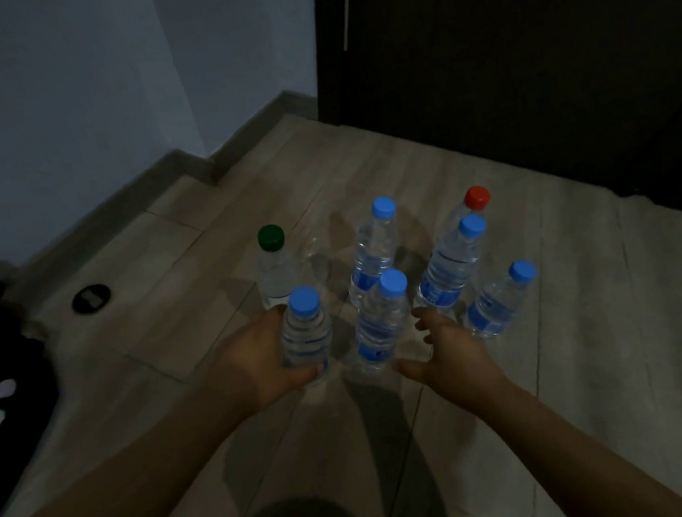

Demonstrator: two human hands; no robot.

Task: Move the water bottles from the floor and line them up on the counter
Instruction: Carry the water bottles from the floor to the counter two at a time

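Left hand (pixel 257 361) wraps around the nearest clear plastic water bottle with a blue cap (pixel 307 339), thumb across its front low down and fingers behind it, so the bottle is held while standing on the pale wood-look tiled floor (pixel 595 313). Right hand (pixel 445 348) is spread wide, fingers apart, just right of a second clear blue-capped bottle (pixel 381 322); whether it touches that bottle cannot be told.

Blue bands of label circle the blue-capped bottles, but the dim, blurred view leaves no brand or writing readable. The green-capped bottle shows only a thin dark line near its base.

Every bottle stands upright, long axis vertical, cap up, leaning apart only through the wide lens.

Seven bottles are on the floor: five with blue caps, one clear bottle with a dark green cap (pixel 275 266) at the back left, and one bottle with a red cap (pixel 477 197) at the back right, mostly hidden behind a blue-capped one (pixel 452 266). The remaining blue-capped two stand at the back centre (pixel 374 250) and far right (pixel 499 303).

A tall dark cabinet (pixel 521 64) rises behind them.
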